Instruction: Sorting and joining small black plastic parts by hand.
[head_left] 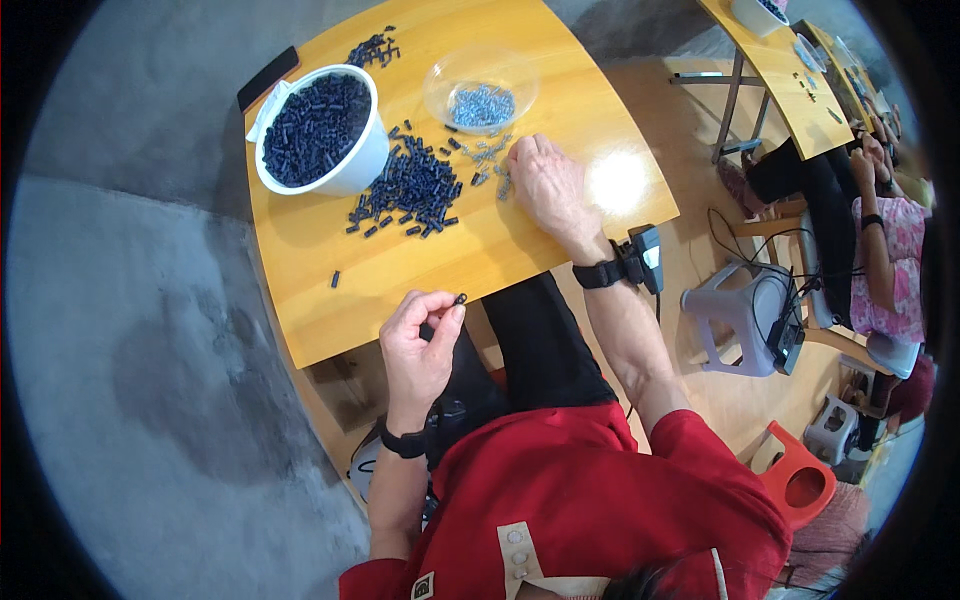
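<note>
My left hand [420, 345] is at the table's near edge, thumb and fingers pinching a small black plastic tube [460, 299]. My right hand [552, 187] rests on the tabletop with its fingers curled down beside some loose silvery metal pieces [487, 155]; whatever lies under its fingertips is hidden. Left of these pieces spreads a pile of short black tubes [415, 185]. Behind them, a clear plastic bowl [437, 88] holds many small, shiny metal parts [482, 105]. A single black tube [335, 279] lies apart near the left edge.
A white bucket [362, 165] full of black tubes stands at the table's left. Behind it are a small heap of black pieces [372, 50] and a dark flat object [269, 77]. A grey stool [735, 310] with cables stands right; another person [885, 260] sits beyond.
</note>
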